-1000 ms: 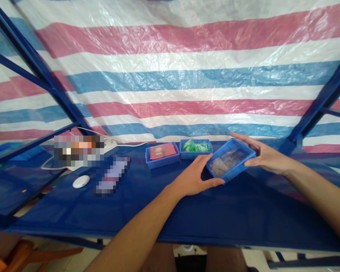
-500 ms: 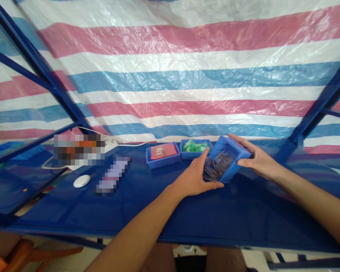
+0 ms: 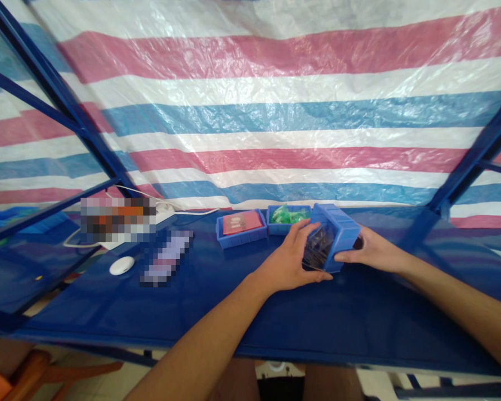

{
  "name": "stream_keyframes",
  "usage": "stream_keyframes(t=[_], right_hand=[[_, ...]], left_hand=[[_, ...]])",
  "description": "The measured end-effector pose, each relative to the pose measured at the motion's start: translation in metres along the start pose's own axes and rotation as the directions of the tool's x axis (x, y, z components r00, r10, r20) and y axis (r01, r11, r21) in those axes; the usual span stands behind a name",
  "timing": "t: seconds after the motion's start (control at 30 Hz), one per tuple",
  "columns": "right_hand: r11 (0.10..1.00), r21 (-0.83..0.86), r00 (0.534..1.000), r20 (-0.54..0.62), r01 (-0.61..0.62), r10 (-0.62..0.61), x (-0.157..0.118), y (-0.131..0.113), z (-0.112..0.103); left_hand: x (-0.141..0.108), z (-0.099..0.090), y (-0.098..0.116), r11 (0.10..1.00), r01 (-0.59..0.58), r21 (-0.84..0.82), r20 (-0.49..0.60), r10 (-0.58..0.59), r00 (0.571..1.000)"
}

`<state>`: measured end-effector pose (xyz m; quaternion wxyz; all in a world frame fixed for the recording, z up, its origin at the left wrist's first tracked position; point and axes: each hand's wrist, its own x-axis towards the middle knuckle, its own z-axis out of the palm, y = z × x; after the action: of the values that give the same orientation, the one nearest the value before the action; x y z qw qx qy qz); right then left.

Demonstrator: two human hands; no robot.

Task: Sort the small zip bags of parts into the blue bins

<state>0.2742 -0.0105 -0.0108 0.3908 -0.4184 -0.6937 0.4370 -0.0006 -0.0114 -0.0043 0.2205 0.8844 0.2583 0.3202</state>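
Observation:
A small blue plastic bin (image 3: 338,236) is tipped on its side over the table, its opening facing left. My right hand (image 3: 373,248) grips its base end, thumb below and the other fingers mostly hidden behind. My left hand (image 3: 286,259) is curved round the bin's mouth, fingers above and thumb below, against a bunch of thin dark pieces (image 3: 317,248) with a clear, shiny look. Their exact kind is hard to make out. Something dark (image 3: 359,243) shows between the bin and my right palm.
Behind stand a blue bin (image 3: 242,238) with a red card-like item and another blue bin (image 3: 278,227) of green pieces. To the left lie a white mouse-like object (image 3: 122,265), a blurred-out phone-shaped item (image 3: 167,258) and a white cable (image 3: 192,212). Blue frame posts (image 3: 480,147) flank the table.
The bin has tipped further to the left, and its dark pieces lie closer against my left hand. My right hand has shifted slightly left and down with the bin.

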Motion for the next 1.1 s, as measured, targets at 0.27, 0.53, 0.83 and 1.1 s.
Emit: stream_keyframes(t=[0.27, 0.53, 0.83, 1.1], right_hand=[[0.964, -0.166, 0.976, -0.020, 0.209, -0.216, -0.001, -0.003, 0.008], [0.969, -0.047, 0.970, -0.010, 0.242, -0.243, -0.003, -0.006, 0.022], [0.932, -0.258, 0.960, -0.053, 0.254, -0.276, -0.002, -0.007, 0.024], [0.929, -0.247, 0.955, -0.037, 0.276, -0.294, -0.002, -0.008, 0.029]], left_hand=[[0.005, 0.000, 0.000, 1.000, 0.002, -0.020, 0.026, -0.002, 1.000], [0.004, 0.000, -0.003, 1.000, -0.019, -0.023, 0.070, 0.021, 0.997], [0.004, 0.013, -0.013, 0.974, 0.081, -0.212, 0.021, -0.079, 0.997], [0.005, 0.013, -0.009, 0.948, 0.107, -0.298, 0.145, -0.066, 0.987]])
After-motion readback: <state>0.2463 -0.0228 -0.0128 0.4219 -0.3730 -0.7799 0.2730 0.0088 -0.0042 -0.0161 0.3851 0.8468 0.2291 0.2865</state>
